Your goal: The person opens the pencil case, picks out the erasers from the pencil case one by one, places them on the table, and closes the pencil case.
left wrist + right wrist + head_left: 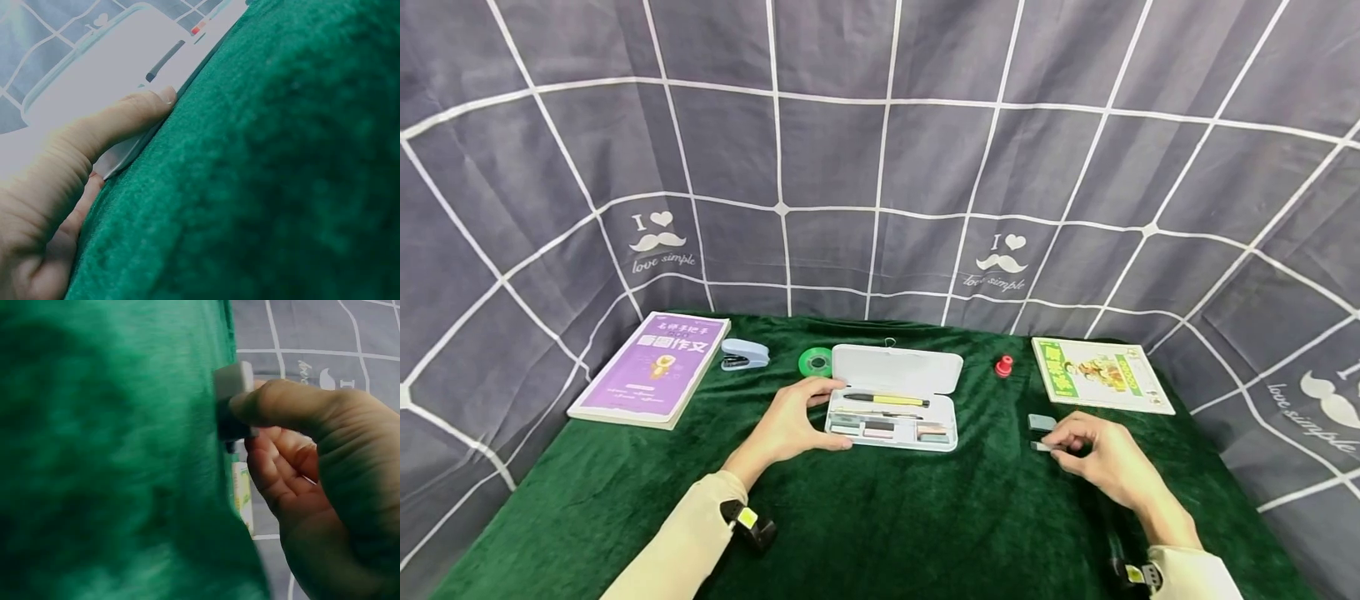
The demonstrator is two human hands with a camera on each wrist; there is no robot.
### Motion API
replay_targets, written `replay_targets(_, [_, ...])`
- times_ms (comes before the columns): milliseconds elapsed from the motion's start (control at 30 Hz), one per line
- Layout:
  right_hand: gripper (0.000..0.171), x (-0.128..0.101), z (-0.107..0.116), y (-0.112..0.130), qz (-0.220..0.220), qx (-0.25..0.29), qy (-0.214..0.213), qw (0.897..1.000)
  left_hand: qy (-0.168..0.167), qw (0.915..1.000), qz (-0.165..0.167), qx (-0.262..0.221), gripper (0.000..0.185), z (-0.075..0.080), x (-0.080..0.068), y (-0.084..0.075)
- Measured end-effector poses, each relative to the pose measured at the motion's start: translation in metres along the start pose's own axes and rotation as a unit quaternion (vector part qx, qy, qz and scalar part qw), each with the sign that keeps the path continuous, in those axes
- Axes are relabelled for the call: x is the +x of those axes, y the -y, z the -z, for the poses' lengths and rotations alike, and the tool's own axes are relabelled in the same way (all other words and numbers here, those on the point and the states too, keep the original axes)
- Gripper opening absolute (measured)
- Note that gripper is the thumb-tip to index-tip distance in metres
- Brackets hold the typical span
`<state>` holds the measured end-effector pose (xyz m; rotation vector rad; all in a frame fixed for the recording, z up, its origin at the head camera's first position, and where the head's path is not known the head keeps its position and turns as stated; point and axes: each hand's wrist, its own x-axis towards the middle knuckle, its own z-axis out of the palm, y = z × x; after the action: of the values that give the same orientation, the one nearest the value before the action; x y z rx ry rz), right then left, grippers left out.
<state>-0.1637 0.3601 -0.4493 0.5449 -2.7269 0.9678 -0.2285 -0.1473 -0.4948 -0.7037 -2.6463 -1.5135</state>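
A white pencil case (897,369) lies with its lid up in the middle of the green cloth. My left hand (793,421) grips its left end, thumb (134,115) along the front wall and fingers round the back. Inside it are a yellow-and-black pen (887,400), slimmer pens (880,414) and several small erasers, one with a dark band (878,428). Over to the right, my right hand (1101,454) pinches a small white-and-dark block like an eraser (234,384) between thumb and fingers. A grey-blue block (1041,422) sits just beyond those fingertips.
Behind the case's left side are a green tape roll (815,362) and a pale blue stapler (745,354). A purple book (655,367) lies far left. To the right stand a small red object (1003,365) and a green-and-white book (1101,375). A grey checked curtain (835,167) hangs behind.
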Motion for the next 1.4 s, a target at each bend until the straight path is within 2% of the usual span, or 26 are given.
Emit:
replay_targets(100, [0.031, -0.005, -0.001, -0.002, -0.003, 0.011, 0.016, 1.0, 0.001, 1.0, -0.005, -0.002, 0.089, 0.0, 0.001, -0.002])
replay_targets(333, [0.027, -0.007, 0.0, -0.002, 0.002, 0.017, 0.021, 1.0, 0.0, 0.9999, -0.016, 0.004, 0.089, 0.0, 0.002, -0.002])
replay_targets(600, [0.024, 0.0, 0.006, 0.006, -0.021, 0.016, 0.043, 0.999, 0.008, 0.9999, -0.012, 0.002, 0.085, 0.0, 0.002, 0.0])
replay_targets(800, [0.028, 0.022, 0.004, 0.024, 0.01, 0.029, 0.034, 0.999, 0.002, 0.9999, -0.011, 0.001, 0.082, 0.0, 0.0, -0.001])
replay_targets(1133, [0.034, 0.068, -0.023, 0.064, 0.065, 0.103, 0.021, 0.992, -0.002, 0.9999, -0.013, -0.002, 0.081, 0.0, -0.001, 0.001])
replay_targets(1400, [0.033, 0.089, -0.047, 0.09, 0.065, 0.134, 0.044, 0.988, 0.002, 0.9999, -0.011, -0.003, 0.081, 0.0, 0.001, 0.0])
